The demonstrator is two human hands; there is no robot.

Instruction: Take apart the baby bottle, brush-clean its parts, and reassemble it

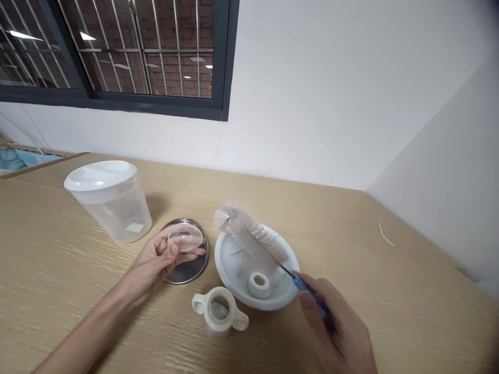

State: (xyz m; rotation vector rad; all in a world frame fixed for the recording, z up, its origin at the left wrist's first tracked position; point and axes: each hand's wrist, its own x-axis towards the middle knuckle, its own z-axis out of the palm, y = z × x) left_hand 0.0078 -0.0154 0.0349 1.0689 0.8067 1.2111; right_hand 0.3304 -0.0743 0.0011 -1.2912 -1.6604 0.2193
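Tabletop (351, 270) — wood-grained; round tray (187, 271) — shiny metal; lidded pitcher (122, 213) — translucent plastic; brush head (251, 231) — fluffy bristles.

Soft, fairly bright indoor light covers the pale wood-grain tabletop (343, 244). Beyond the left hand's (167, 254) grip, a translucent plastic pitcher with a white lid (120, 208) casts a faint shadow (its lid glares slightly) and leans with wide-angle distortion. The right hand (339, 327), around its grip, looks softly blurred.
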